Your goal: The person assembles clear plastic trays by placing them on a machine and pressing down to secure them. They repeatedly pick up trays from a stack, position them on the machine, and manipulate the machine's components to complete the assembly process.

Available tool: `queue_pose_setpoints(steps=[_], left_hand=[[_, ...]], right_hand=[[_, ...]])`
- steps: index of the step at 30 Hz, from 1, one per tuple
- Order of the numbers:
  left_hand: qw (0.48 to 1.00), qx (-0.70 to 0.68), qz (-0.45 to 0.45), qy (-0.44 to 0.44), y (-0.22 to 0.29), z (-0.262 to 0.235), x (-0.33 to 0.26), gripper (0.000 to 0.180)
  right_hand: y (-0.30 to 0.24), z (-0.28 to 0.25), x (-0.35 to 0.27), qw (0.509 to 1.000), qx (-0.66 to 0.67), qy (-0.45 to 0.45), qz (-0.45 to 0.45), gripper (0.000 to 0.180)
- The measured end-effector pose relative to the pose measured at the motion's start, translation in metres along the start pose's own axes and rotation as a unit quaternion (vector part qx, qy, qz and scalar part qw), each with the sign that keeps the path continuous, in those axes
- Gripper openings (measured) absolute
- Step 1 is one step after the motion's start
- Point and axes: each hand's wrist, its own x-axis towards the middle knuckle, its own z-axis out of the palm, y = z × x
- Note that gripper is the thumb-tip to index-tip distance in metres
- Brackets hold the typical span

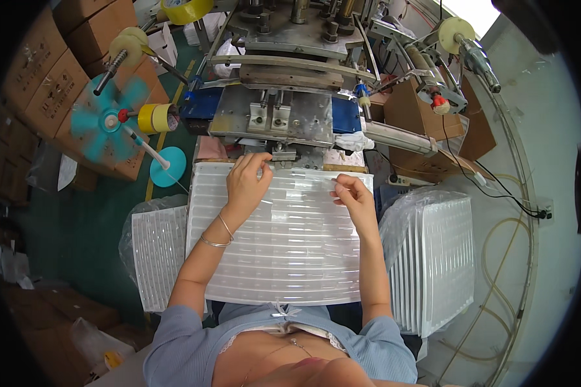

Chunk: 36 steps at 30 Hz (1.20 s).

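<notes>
A wide white plastic tray with many long narrow grooves lies before me, thin clear or shiny pieces in its rows. My left hand is above its far edge, fingers bent and drawn together, fingertips beside a small metal fixture at the front of the machine. Whatever those fingertips hold is too small to make out. Over the tray's far right corner, my right hand pinches thumb and fingers together, with a tiny dark bit showing at the tips; its kind cannot be told.
Stacked white trays in clear plastic stand at right; another grooved tray is at left. A turquoise fan, yellow tape rolls and cartons are at far left. A metal arm and open carton flank the machine's right.
</notes>
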Motion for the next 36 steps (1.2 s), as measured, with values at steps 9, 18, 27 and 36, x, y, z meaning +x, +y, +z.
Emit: queue_pose_setpoints(steps=[9,18,27,36], left_hand=[[0.967,0.150,0.135,0.157,0.031,0.005,0.087,0.030],[0.975,0.129,0.178,0.009,0.036,0.015,0.131,0.030],[0.992,-0.125,0.011,-0.032,0.033,-0.011,0.035,0.031],[0.988,-0.049,0.069,-0.126,0.033,0.042,0.003,0.028]], right_hand=[[-0.041,0.000,0.019,0.986,-0.051,0.078,-0.139,0.030],[-0.074,0.041,0.079,0.884,-0.251,0.170,-0.355,0.019],[-0.077,0.075,0.144,0.737,-0.460,0.216,-0.446,0.015],[-0.062,0.017,0.073,0.852,-0.331,0.153,-0.375,0.040]])
